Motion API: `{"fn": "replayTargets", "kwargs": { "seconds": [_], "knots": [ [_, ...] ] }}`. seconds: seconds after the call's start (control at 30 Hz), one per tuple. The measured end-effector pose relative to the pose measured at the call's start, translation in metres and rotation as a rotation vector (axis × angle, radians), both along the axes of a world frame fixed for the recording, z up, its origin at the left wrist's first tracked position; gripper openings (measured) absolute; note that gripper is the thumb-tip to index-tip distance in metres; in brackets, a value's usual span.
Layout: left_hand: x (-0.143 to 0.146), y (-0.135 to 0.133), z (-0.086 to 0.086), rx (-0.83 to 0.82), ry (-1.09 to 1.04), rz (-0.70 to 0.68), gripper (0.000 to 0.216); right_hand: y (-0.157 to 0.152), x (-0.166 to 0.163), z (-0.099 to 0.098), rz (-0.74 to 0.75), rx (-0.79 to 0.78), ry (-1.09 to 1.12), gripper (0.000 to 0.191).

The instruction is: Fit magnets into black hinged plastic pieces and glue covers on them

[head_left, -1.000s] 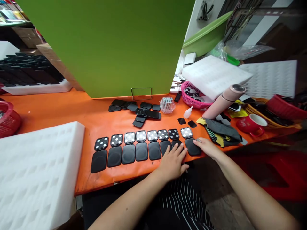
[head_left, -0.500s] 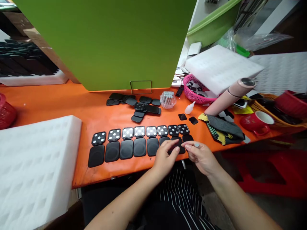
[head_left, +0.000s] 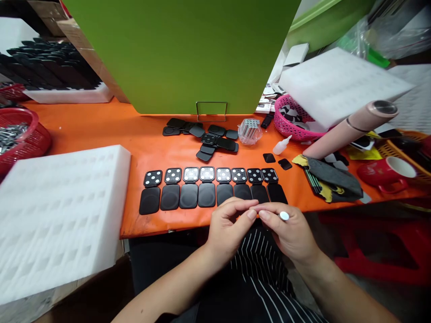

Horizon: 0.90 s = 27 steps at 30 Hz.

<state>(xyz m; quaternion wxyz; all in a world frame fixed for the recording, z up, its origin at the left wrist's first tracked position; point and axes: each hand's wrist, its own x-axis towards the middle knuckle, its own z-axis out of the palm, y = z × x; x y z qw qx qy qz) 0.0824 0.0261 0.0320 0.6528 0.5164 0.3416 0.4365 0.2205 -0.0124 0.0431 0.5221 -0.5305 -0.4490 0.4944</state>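
Left hand (head_left: 227, 229) and right hand (head_left: 291, 231) are drawn together, fingertips pinched; whether anything is held cannot be told. Eight white-dotted, hinged black plates (head_left: 206, 195) are lined up beyond; piled black pieces (head_left: 208, 139) seem left unaligned.

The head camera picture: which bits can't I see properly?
In the head view:
Anything pinched by the left hand or right hand: hidden by the hands themselves.
Lower ends of some black plates: behind the hands.
Top of the green board: cut off by the upper edge.
Pale marks on the red mug: too blurred.
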Motion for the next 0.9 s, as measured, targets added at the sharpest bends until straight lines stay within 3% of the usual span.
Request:
{"fn": "replayTargets", "kwargs": {
  "seconds": [0.27, 0.47, 0.57, 0.73, 0.83, 0.9],
  "knots": [
    [-0.003, -0.003, 0.005, -0.008, -0.046, 0.005, 0.015, -0.004, -0.002, 0.006, 0.008, -0.006, 0.053, 0.016],
    [-0.003, -0.003, 0.005, -0.072, -0.089, -0.009, 0.014, -0.002, -0.005, 0.005, 0.042, -0.141, 0.323, 0.009],
    [-0.003, -0.003, 0.004, -0.067, -0.051, 0.002, 0.014, 0.001, -0.006, 0.004, 0.038, -0.203, 0.359, 0.011],
    [-0.001, 0.011, -0.008, 0.085, 0.211, -0.003, 0.015, 0.006, -0.007, -0.001, 0.103, -0.221, 0.072, 0.023],
    [-0.005, 0.046, -0.023, 0.265, 0.485, -0.029, 0.029, 0.006, -0.006, -0.008, 0.106, -0.283, -0.023, 0.031],
    [-0.01, 0.082, -0.033, 0.375, 0.767, 0.072, 0.036, 0.005, -0.005, -0.014, 0.063, -0.291, -0.057, 0.03]
  ]
}}
